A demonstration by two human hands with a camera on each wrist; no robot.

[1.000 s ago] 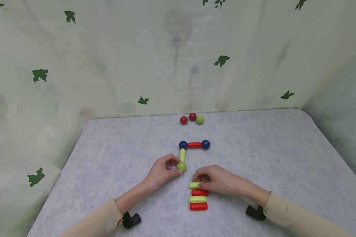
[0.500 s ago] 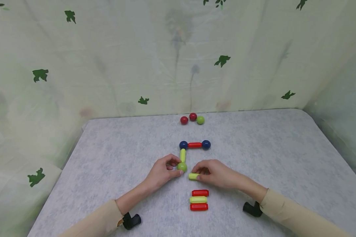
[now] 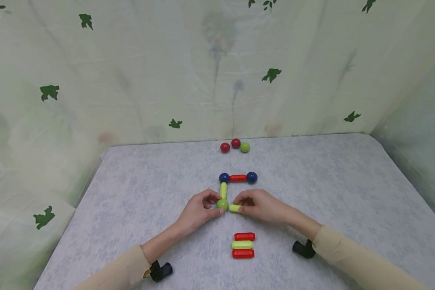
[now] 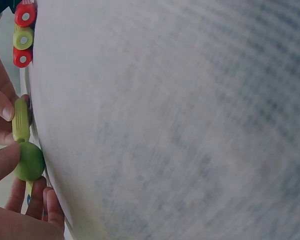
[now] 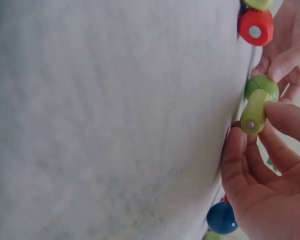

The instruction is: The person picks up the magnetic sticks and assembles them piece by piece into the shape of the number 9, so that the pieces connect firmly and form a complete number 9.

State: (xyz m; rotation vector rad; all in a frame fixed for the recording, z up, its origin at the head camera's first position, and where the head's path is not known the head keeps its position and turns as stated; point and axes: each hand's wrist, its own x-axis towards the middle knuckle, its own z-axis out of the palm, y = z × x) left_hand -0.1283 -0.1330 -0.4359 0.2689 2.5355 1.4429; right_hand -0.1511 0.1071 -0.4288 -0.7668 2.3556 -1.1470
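Holding yellow-green rod [image 3: 234, 208] just beside green ball [image 3: 222, 205]

Pinching rod w/ R hand [image 3: 262, 205], gripping ball btwn thumb & fingers of L hand [image 3: 199, 207]. Can't tell re: rod–ball contact. Hiding rod's R end behind R fingers in head view; in R-wrist view, partly blocking a blue ball [image 5: 221, 218] w/ same hand. Losing both sleeves [image 3: 112, 269] at frame edge. Working over mottled grey tabletop [image 3: 148, 173], facing pale drape [image 3: 130, 80] w/ dk-green leaf shapes [image 3: 272, 75] & blurry prints [image 3: 217, 36].

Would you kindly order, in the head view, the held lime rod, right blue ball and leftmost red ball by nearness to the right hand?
1. Lime rod, in the right hand.
2. Right blue ball, farther ahead.
3. Leftmost red ball, far back.
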